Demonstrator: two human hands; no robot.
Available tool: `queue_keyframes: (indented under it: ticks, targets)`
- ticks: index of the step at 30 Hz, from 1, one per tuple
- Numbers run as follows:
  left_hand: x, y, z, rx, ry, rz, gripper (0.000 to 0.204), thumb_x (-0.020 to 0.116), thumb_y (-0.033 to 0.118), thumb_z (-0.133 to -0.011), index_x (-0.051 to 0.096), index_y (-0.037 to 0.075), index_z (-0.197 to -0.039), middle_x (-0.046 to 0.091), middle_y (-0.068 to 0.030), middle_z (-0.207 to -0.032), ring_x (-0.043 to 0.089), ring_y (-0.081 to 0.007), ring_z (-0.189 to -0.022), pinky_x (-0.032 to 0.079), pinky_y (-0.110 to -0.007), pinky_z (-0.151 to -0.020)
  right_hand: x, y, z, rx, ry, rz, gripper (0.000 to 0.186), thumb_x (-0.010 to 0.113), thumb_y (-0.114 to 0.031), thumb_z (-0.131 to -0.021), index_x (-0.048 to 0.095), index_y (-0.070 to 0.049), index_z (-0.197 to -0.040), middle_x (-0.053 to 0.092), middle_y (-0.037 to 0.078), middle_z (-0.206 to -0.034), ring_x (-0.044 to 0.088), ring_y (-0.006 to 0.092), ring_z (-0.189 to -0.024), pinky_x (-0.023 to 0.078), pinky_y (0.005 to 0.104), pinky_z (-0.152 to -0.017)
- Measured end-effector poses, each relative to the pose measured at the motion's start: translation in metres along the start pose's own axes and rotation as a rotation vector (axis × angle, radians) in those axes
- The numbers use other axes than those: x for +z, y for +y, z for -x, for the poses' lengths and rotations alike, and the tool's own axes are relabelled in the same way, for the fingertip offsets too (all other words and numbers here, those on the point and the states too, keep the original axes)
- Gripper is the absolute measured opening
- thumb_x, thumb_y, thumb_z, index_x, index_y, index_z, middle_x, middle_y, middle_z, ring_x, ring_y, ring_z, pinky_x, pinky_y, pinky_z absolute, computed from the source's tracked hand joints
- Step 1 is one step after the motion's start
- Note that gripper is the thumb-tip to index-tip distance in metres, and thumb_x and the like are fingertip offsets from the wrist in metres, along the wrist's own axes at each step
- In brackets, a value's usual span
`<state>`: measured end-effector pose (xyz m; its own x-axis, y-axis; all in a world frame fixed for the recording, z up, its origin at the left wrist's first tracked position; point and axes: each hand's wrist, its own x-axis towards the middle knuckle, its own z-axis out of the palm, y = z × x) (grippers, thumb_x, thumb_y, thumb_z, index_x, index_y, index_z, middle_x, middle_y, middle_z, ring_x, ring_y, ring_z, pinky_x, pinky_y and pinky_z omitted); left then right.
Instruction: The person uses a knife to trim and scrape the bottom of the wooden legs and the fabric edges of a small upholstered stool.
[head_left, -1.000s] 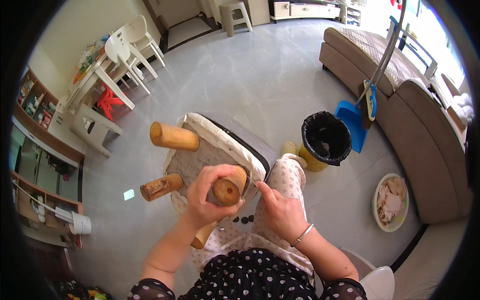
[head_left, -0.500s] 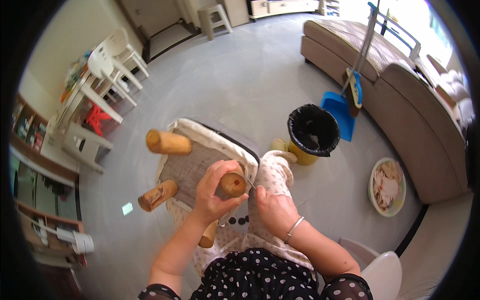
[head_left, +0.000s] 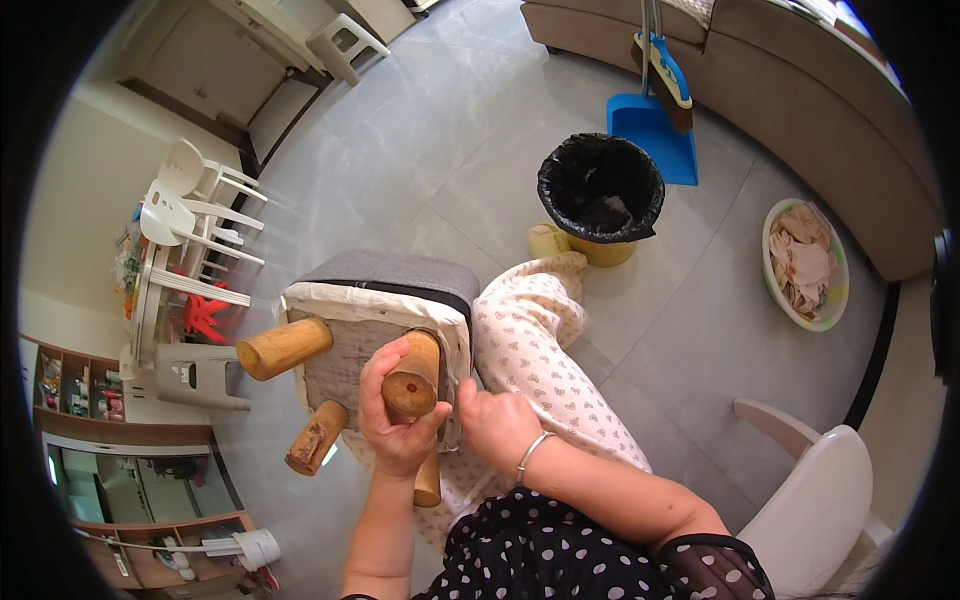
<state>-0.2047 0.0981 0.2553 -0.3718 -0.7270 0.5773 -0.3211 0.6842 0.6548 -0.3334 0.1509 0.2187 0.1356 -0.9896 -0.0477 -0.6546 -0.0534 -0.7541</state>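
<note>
An upturned footstool (head_left: pixel 385 272) with grey fabric sides leans against my lap, its underside facing me with pale cloth round the edge. My left hand (head_left: pixel 395 430) wraps round one of its wooden legs (head_left: pixel 420 355), the one nearest my right hand. At the stool's right edge, my right hand (head_left: pixel 497 425) is closed on a thin metal tool (head_left: pixel 456 383), whose tip is too small to make out against the pale cloth. Other round wooden legs (head_left: pixel 285 348) stick out toward me, one partly hidden below my left wrist.
Beyond my patterned trouser leg (head_left: pixel 540 350) stands a yellow bin with a black liner (head_left: pixel 600 190). A blue dustpan (head_left: pixel 655 140) and brush are behind it, beside a brown sofa (head_left: pixel 800 110). A basin of cloths (head_left: pixel 805 265) lies right; a white chair (head_left: pixel 815 495) is close by.
The view has turned, so the room's things sit differently in it. The stool shows more of its grey side. Both hands keep their holds on the leg and the tool.
</note>
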Motion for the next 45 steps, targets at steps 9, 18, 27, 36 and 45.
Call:
queue_keyframes:
  ticks: [9, 18, 27, 36, 45]
  targets:
    - [0.004, 0.0, -0.001, -0.052, 0.016, 0.035, 0.069, 0.08, 0.036, -0.071, 0.048, 0.0, -0.121, 0.054, -0.0165, -0.12, 0.053, -0.03, -0.112, 0.042, -0.04, -0.097, -0.003, 0.01, -0.008, 0.013, 0.127, -0.157, 0.014, 0.051, -0.007, -0.078, 0.043, 0.0, -0.087, 0.063, 0.02, -0.066, 0.063, 0.0387, -0.061, 0.05, 0.0469, -0.055]
    - [0.009, -0.003, 0.003, -0.058, 0.031, 0.022, 0.07, 0.08, 0.037, -0.071, 0.048, 0.0, -0.122, 0.054, -0.0152, -0.12, 0.052, -0.0298, -0.113, 0.041, -0.041, -0.098, 0.014, 0.013, -0.01, 0.025, 0.142, -0.28, 0.02, 0.053, -0.006, -0.077, 0.042, 0.002, -0.09, 0.061, 0.023, -0.066, 0.062, 0.041, -0.063, 0.05, 0.0482, -0.057]
    - [0.011, -0.004, 0.003, -0.131, 0.052, 0.064, 0.071, 0.081, 0.034, -0.072, 0.047, -0.001, -0.124, 0.052, -0.0134, -0.123, 0.05, -0.0253, -0.114, 0.039, -0.037, -0.099, 0.048, 0.011, -0.012, 0.015, 0.258, -0.447, 0.019, 0.054, -0.007, -0.081, 0.038, 0.002, -0.089, 0.055, 0.024, -0.058, 0.055, 0.0453, -0.054, 0.044, 0.0522, -0.049]
    - [0.012, -0.006, 0.004, -0.112, 0.055, 0.06, 0.072, 0.081, 0.032, -0.072, 0.046, -0.001, -0.125, 0.051, -0.0132, -0.126, 0.05, -0.0231, -0.115, 0.039, -0.035, -0.099, 0.063, 0.004, -0.005, 0.02, 0.094, -0.447, 0.018, 0.053, -0.005, -0.077, 0.04, 0.003, -0.089, 0.059, 0.026, -0.064, 0.06, 0.0441, -0.062, 0.049, 0.0515, -0.056]
    - [0.015, -0.004, 0.005, -0.078, 0.04, -0.041, 0.067, 0.083, 0.03, -0.069, 0.052, 0.0, -0.12, 0.054, -0.0141, -0.12, 0.053, -0.0269, -0.111, 0.043, -0.037, -0.096, 0.017, 0.024, -0.01, 0.011, 0.121, -0.274, 0.017, 0.053, -0.006, -0.077, 0.044, 0.003, -0.088, 0.061, 0.024, -0.066, 0.06, 0.0422, -0.061, 0.048, 0.0501, -0.056]
